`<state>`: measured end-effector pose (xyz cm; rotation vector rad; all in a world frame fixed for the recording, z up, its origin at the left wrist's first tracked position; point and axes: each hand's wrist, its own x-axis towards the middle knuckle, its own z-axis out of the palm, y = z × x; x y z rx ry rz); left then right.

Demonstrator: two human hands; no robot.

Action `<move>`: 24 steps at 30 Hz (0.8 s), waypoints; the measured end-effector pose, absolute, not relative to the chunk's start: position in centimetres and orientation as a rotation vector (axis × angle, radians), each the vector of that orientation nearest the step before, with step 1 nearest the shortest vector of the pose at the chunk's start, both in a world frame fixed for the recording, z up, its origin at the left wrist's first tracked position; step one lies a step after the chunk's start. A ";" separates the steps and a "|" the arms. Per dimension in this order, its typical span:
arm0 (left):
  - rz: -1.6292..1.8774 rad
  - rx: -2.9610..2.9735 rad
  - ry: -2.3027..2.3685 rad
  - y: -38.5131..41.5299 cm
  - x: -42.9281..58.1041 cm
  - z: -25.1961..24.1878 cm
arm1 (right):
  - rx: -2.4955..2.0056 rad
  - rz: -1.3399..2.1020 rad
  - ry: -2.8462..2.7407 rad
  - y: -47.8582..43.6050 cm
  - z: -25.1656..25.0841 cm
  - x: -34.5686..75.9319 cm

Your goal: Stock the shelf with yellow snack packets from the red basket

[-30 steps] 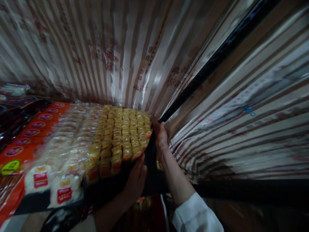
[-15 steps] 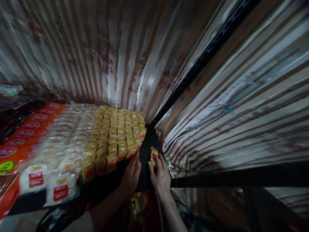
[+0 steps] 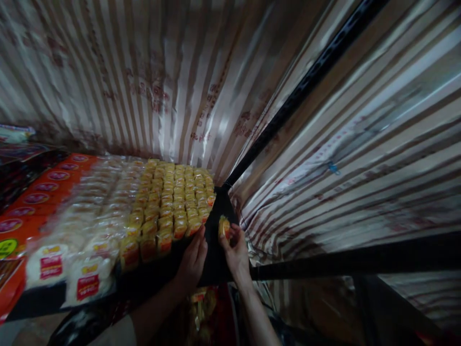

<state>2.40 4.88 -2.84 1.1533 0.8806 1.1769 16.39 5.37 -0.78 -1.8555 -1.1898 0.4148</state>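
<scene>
A small yellow wrapped snack cake with an orange label is pinched between the thumb and fingers of my right hand, just above the dark shelf. My left hand lies along the front right end of the rows of yellow wrapped snack cakes. Its fingers stretch out flat, with the tips touching or almost touching the nearest packs. No pack shows in that hand.
Left of the yellow rows stand white round packs with red labels, then orange packages. A black metal post rises at the shelf's back corner. Striped plastic sheeting hangs behind and to the right. Gold packs show below the shelf.
My right hand has shifted slightly left with the snack cake, which is now more upright and clearer of the fingers. My left hand stays by the rows. The view has moved slightly.
</scene>
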 end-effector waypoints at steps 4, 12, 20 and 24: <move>1.157 1.135 0.905 5.0 2.4 -2.7 | -1.746 0.470 -1.157 8.0 -0.9 15.6; 1.079 1.157 0.937 5.0 2.2 -2.7 | -1.572 0.434 -1.186 11.5 -0.5 13.6; 1.075 1.172 0.933 5.0 2.2 -2.6 | -1.536 0.539 -1.192 12.0 -2.0 13.6; 1.077 1.184 0.925 5.1 2.2 -2.7 | -1.641 0.477 -1.245 12.0 -2.0 13.8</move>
